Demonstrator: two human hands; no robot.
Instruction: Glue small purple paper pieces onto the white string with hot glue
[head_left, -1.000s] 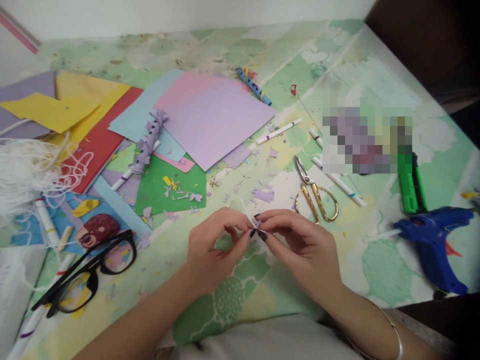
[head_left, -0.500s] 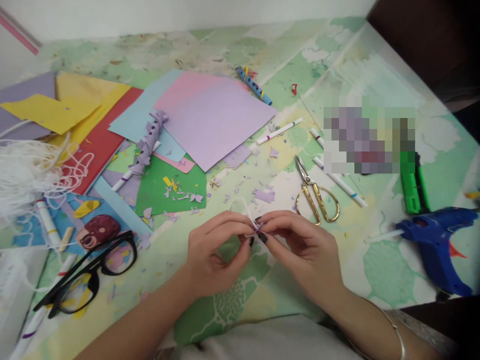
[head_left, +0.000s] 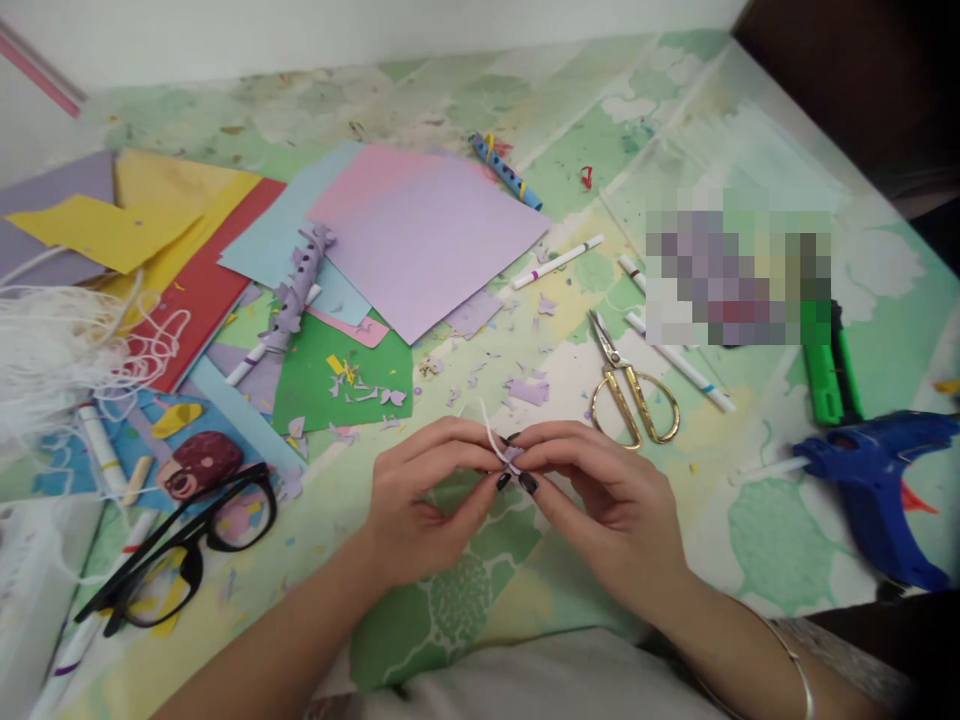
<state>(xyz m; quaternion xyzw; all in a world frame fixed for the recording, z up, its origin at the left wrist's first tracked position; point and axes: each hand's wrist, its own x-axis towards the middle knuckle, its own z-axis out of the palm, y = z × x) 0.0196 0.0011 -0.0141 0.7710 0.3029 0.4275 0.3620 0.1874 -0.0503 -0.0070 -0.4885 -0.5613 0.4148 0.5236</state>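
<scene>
My left hand point(head_left: 431, 500) and my right hand point(head_left: 611, 500) meet fingertip to fingertip low in the middle of the head view. Both are closed in a pinch on a small piece of purple foam or paper point(head_left: 512, 458). A white string point(head_left: 490, 428) rises from between the fingertips, its upper end curving up and to the left. Fingers cover much of the purple piece. Just beyond my right hand lie gold-handled scissors point(head_left: 634, 395), slightly spread. Purple scraps point(head_left: 527, 390) are scattered beyond my fingers.
Coloured sheets point(head_left: 442, 230) and a decorated purple tube point(head_left: 298, 285) lie at the back. White string point(head_left: 71, 350) is heaped at left, near black glasses point(head_left: 195, 550). A blue glue gun point(head_left: 870, 490) rests at right by a green cutter point(head_left: 823, 370). Several markers point(head_left: 559, 262) lie about.
The loop of white string above my fingertips has narrowed to a single curved strand. My fingertips have shifted slightly, and more of the purple piece shows between them.
</scene>
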